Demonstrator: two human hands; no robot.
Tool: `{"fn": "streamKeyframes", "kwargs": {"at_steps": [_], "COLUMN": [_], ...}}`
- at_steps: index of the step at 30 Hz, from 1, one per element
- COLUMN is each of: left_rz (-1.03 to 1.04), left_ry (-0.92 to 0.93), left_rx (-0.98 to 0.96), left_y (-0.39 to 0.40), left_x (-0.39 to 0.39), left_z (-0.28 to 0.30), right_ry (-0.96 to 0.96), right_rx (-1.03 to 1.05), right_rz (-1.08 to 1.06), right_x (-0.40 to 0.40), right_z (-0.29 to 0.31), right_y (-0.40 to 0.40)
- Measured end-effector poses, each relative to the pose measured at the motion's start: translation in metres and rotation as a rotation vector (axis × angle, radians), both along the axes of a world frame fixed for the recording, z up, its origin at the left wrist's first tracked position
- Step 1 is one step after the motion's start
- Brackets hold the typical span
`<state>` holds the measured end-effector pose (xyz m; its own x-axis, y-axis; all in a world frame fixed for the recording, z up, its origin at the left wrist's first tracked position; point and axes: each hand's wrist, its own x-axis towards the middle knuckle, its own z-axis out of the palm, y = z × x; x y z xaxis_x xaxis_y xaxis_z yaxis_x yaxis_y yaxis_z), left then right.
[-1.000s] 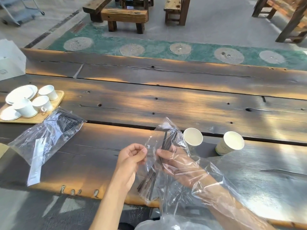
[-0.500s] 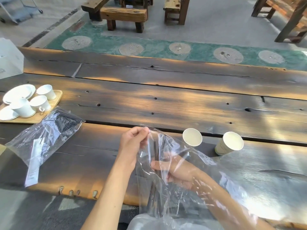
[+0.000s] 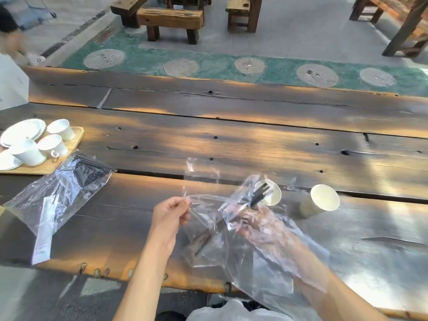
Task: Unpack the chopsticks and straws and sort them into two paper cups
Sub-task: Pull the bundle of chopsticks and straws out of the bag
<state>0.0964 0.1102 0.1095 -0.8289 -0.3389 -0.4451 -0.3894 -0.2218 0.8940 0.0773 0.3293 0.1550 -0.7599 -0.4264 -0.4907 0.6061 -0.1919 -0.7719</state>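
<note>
**Both hands on the clear bag, dark sticks aimed at the nearer cup**

Nearest: right forearm runs up from the lower right, sheathed in a clear plastic bag (image 3: 273,246). The right hand (image 3: 252,218) is inside that bag, blurred by the film; it appears clenched around a bundle of dark sticks (image 3: 259,194), though finger placement cannot be made out. Whether these are chopsticks or straws is not clear. The upper ends of the bundle fan out over the mouth of the left paper cup (image 3: 269,193); the lower ends show brownish through the plastic, down towards the table edge.

Left hand (image 3: 171,213) sits just left of the bag, thumb and fingers pinching a fold of the film and holding it taut.

Further right, well apart from the hands, the right paper cup (image 3: 324,198) stands on the wooden table (image 3: 231,144).

Left side: a second plastic bag (image 3: 62,193) lies flat on the table, dark sticks inside, a white paper label hanging from its near end.

Beyond it, at the left edge, a wooden tray (image 3: 76,140) carries white ceramic cups (image 3: 53,145) and saucers.

Farthest: benches (image 3: 171,19) on pavement past the table.
</note>
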Motion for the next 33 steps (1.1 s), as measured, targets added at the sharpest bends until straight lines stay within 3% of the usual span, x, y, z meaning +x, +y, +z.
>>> {"fn": "streamKeyframes", "kwargs": {"at_steps": [2,4,8,12,16,24,29,33], "left_rz": [0.077,0.110,0.152,0.215,0.359,0.627,0.807,0.917], "left_ry": [-0.028,-0.053,-0.081,-0.099,-0.114,-0.163,-0.220,-0.249], "left_rx": [0.006,0.019,0.049,0.019,0.005,0.116,0.204,0.254], "left_y": [-0.006,-0.008,-0.004,-0.007,-0.018,-0.050,-0.064,-0.070], "left_x": [0.001,0.004,0.005,0.003,0.000,0.004,0.009,0.015], "left_z": [-0.009,-0.017,-0.029,-0.038,-0.047,-0.070,-0.094,-0.107], "right_ry": [-0.034,0.053,0.141,0.088,0.184,0.096,0.200,0.178], "right_rx": [-0.017,0.054,0.161,0.122,0.156,0.077,0.168,0.081], "right_rz": [-0.098,-0.144,-0.104,-0.056,0.051,-0.344,-0.509,-0.626], "right_x": [-0.003,-0.009,-0.010,-0.013,-0.011,-0.036,-0.048,-0.058], "right_z": [-0.001,-0.001,-0.001,0.002,0.011,0.008,0.005,0.008], "right_y": [0.003,0.001,-0.008,-0.008,-0.001,0.023,0.028,0.026]}}
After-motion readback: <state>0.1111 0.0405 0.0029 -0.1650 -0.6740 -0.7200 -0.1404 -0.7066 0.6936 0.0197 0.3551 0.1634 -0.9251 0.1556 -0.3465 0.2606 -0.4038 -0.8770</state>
